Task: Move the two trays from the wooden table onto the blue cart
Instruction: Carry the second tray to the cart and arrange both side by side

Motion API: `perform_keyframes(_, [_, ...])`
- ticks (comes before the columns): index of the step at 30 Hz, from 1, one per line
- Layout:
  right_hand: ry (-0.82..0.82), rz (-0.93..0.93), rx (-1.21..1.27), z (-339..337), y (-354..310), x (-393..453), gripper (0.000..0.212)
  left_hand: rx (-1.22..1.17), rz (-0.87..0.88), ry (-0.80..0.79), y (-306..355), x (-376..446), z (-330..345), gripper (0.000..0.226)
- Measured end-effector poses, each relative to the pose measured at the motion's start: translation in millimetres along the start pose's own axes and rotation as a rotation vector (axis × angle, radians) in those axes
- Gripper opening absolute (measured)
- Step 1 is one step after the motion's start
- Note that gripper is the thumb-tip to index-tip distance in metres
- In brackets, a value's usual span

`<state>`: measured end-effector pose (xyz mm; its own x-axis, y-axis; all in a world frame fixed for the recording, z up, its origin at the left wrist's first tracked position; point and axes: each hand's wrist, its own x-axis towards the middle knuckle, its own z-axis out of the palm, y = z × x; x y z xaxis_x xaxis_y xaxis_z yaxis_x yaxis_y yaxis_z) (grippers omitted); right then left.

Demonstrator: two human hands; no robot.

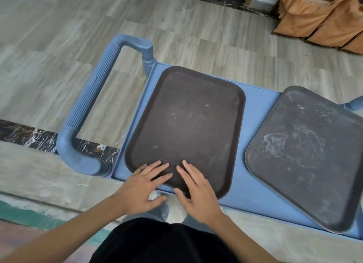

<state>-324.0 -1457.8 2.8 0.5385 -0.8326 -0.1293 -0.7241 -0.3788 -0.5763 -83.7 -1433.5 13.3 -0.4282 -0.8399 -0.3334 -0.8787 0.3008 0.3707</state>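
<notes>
Two dark trays lie on the blue cart (255,184). The brown tray (188,121) sits at the cart's left end, near the handle. The grey, scuffed tray (306,156) lies to its right, turned at an angle, with its near corner reaching past the cart's front edge. My left hand (141,188) rests flat on the brown tray's near rim, fingers spread. My right hand (196,192) lies beside it on the same rim, fingers spread, thumb at the tray's edge. Neither hand wraps around anything. The wooden table is out of view.
The cart's ribbed blue handle (94,105) sticks out to the left. Grey wood-pattern floor surrounds the cart, with a dark marble strip (29,137) at left. Orange fabric-covered furniture (324,17) stands at the top right.
</notes>
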Motion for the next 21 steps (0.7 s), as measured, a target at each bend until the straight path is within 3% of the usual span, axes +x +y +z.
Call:
perform_keyframes(9, [0.109, -0.218, -0.382, 30.4, 2.6, -13.0, 0.045, 0.168, 0.018, 0.324, 13.1, -16.1, 28.7, 0.044])
perform_keyframes(21, [0.178, -0.246, -0.290, 34.9, 2.0, -19.5, 0.054, 0.141, 0.047, 0.465, 18.5, -19.0, 48.9, 0.057])
